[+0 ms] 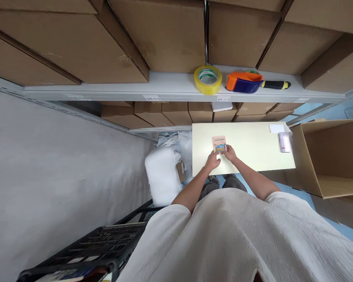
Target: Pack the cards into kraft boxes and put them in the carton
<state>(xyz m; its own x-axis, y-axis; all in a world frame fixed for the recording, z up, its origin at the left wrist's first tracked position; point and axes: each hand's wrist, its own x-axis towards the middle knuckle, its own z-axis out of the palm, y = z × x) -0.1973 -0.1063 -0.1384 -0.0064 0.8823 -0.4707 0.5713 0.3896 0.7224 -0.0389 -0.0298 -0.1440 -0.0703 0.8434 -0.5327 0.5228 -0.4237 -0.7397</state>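
Pink booklet (219, 141) was between the hands, mostly just beyond the fingers, above the pale tabletop (250, 150); couldn't tell if it touched down. Judged light, fairly stiff but bendable, cover likely smooth and a bit slippery. Not fragile as such, though corners would probably crease. Best hold: both lower side edges, light pinch. Left hand (213, 160) was closed narrow on the lower left corner, thumb toward the right hand. Right hand (230, 153) had fingers curled, gripping the lower right edge. Finger placement underneath: hidden, couldn't tell.
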